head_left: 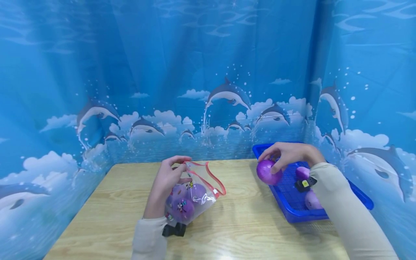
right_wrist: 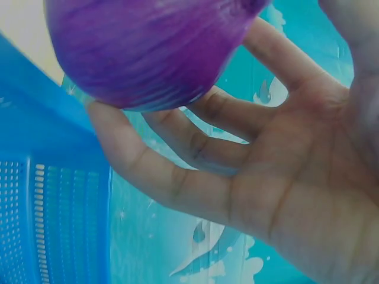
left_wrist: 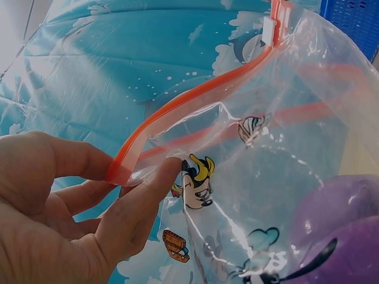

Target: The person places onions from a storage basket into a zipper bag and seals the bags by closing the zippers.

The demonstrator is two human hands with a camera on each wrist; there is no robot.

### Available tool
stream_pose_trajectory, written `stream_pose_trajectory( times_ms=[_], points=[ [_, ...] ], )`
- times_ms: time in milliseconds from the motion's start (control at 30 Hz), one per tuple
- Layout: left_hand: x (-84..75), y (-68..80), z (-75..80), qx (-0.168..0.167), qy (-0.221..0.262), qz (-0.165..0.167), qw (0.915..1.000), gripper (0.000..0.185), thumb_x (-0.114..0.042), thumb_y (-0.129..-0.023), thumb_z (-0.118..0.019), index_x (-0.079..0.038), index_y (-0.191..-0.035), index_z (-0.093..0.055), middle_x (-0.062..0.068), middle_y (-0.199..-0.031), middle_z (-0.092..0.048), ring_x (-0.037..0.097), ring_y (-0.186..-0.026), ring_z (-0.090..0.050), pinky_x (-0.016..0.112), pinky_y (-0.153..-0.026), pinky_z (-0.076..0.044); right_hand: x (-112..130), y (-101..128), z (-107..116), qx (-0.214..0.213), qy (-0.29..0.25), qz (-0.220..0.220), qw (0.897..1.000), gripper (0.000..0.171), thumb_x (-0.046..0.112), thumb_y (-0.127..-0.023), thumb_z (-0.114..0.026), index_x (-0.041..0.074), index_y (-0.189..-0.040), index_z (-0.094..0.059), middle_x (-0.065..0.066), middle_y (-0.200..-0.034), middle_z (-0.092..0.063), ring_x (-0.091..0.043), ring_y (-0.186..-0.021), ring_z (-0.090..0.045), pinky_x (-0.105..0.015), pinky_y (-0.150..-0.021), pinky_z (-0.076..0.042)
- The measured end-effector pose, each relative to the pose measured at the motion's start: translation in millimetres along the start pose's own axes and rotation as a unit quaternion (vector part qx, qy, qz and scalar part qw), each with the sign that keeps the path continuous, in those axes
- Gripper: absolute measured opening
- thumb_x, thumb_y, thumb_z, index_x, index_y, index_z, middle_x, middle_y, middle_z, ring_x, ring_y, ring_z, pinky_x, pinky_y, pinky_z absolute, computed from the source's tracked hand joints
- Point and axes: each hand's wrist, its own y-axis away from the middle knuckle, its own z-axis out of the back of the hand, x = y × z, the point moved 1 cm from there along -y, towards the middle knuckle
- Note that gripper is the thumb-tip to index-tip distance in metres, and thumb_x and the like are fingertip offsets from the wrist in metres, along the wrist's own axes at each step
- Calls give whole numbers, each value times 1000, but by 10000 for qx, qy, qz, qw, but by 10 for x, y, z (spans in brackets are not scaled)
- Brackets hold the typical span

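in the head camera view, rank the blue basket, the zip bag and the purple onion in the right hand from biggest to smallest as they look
1. Blue basket, largest, though partly hidden by the right arm.
2. Zip bag, clearly smaller.
3. Purple onion held in the right hand, smallest.

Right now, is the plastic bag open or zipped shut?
Open. The left hand pinches one red zip edge of the bag away from the other, so the mouth gapes. Purple onions sit inside.
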Motion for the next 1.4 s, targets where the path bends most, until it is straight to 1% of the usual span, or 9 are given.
stream_pose_trajectory(
  times_ms=[233, 400, 533, 633, 833, 933, 1167, 1400],
  points=[
    [9, -12, 3, 11, 0, 39, 10000, 34, -5, -104, -50, -9, -133, -66, 15, -130, -52, 38, -117, -62, 36, -78, -68, 116, -130, -40, -52, 22, 199, 9998, 50, 22, -85, -82, 21, -133, -69, -14, -137, -59, -31, -121, -57, -40, -86, -66],
    [6, -13, 4, 23, 16, 21, 10000, 33, -5, -104, -50, -10, -131, -67, 16, -130, -52, 38, -116, -62, 36, -79, -68, 203, -230, -94, -118, 94, 568, 9983, 50, 26, -86, -81, 22, -134, -68, -11, -135, -63, -30, -123, -58, -39, -88, -65],
    [7, -9, 4, 20, 8, 17, 10000, 33, -5, -104, -50, -10, -131, -67, 16, -129, -51, 32, -109, -64, 36, -79, -68, 285, -322, -155, -186, 184, 827, 9962, 51, 30, -86, -81, 22, -135, -67, -8, -134, -65, -29, -122, -59, -40, -90, -64],
    [5, -2, 6, 21, -7, -17, 10000, 33, -5, -104, -49, -10, -131, -67, 16, -129, -51, 27, -104, -64, 36, -79, -68, 347, -386, -203, -262, 213, 903, 9953, 52, 31, -87, -81, 21, -136, -67, -8, -134, -66, -29, -122, -59, -41, -91, -63],
    [13, -19, 5, 22, -34, 21, 10000, 33, -5, -104, -49, -10, -131, -67, 15, -129, -51, 29, -105, -63, 36, -78, -68, 469, -499, -314, -570, 235, 1062, 9924, 55, 31, -87, -80, 15, -138, -65, -9, -131, -67, -28, -117, -59, -39, -88, -63],
    [6, -32, 6, 23, -49, 61, 10000, 33, -5, -103, -50, -11, -131, -67, 14, -129, -52, 30, -107, -63, 35, -78, -68, 526, -549, -373, -707, 208, 1084, 9914, 55, 30, -88, -80, 16, -138, -65, -8, -131, -66, -28, -117, -59, -37, -88, -63],
    [-6, -46, 15, 51, -56, 80, 9999, 33, -6, -104, -49, -10, -132, -66, 14, -129, -51, 35, -113, -62, 35, -78, -68, 627, -631, -519, -885, 232, 1384, 9861, 53, 30, -90, -79, 18, -139, -64, -7, -134, -66, -28, -119, -59, -37, -89, -62],
    [-5, -23, 21, 112, -29, -1, 9999, 33, -5, -104, -50, -10, -132, -67, 16, -131, -52, 26, -103, -64, 35, -80, -67, 717, -665, -652, -947, 164, 1279, 9871, 54, 31, -89, -79, 21, -140, -64, -7, -137, -65, -29, -124, -58, -40, -92, -62]
  ],
)
